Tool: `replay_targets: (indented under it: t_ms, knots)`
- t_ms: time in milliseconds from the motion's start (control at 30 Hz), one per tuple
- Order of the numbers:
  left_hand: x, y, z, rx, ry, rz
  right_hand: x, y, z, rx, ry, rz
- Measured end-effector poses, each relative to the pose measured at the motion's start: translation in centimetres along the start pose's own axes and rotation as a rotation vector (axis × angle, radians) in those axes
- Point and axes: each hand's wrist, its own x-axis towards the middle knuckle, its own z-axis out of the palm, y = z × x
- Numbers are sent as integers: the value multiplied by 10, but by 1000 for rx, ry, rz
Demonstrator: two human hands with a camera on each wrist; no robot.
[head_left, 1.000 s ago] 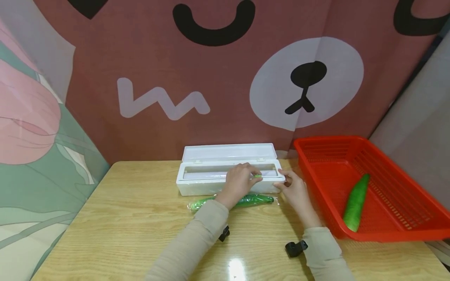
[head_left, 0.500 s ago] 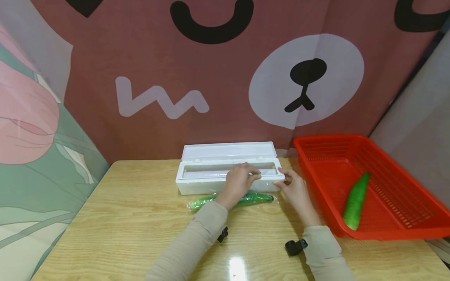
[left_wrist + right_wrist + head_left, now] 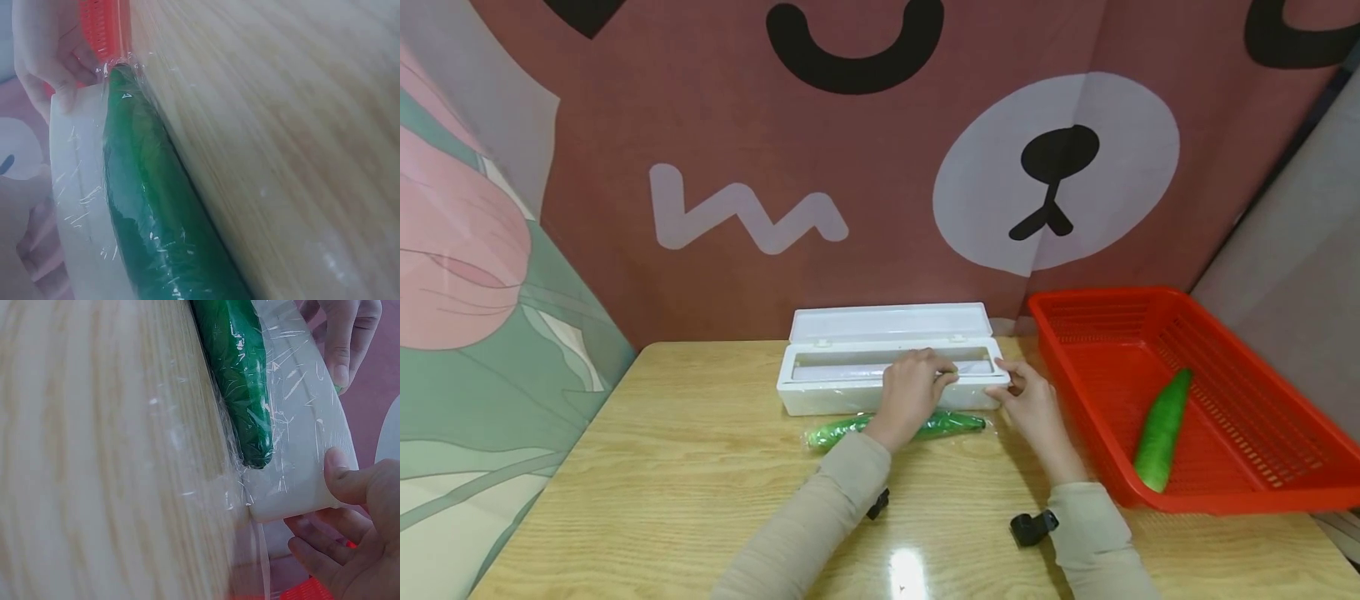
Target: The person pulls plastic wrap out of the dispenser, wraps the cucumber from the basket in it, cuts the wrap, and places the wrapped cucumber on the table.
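Note:
A white cling film dispenser box [image 3: 827, 402] stands on the table with its lid raised and a roll inside. My left hand [image 3: 910, 392] reaches over its front edge and pinches a small green slider [image 3: 338, 389], mostly hidden by the fingers. My right hand [image 3: 1028, 404] grips the box's right end, thumb on the front face and fingers round the end, as the right wrist view shows. In front of the box lies a green cucumber [image 3: 156, 206] under clear film [image 3: 289, 384]. The film spreads from the box front over the cucumber and onto the table.
At the right a red plastic basket [image 3: 1090, 417] holds another cucumber [image 3: 1163, 429]. Behind the wooden table [image 3: 662, 467] hangs a cloth [image 3: 880, 275] with a bear print, close to the raised lid.
Both hands stay nearly in place. The green slider, visible at the left fingertips a second ago, is now covered by them in the head view.

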Motion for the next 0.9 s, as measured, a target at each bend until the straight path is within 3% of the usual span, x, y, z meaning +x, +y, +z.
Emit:
replay_targets:
  t_ms: [267,500,900]
  knots:
    - [2,-5,-1,-5,-1,22,1,-1,-1,-14,-1,17]
    - [1,-11,-3,-110,-39,24,0,-1,-2,-12,8,17]
    - [2,-18,-6,-192,-87,61,0,0,0,-13,10,6]
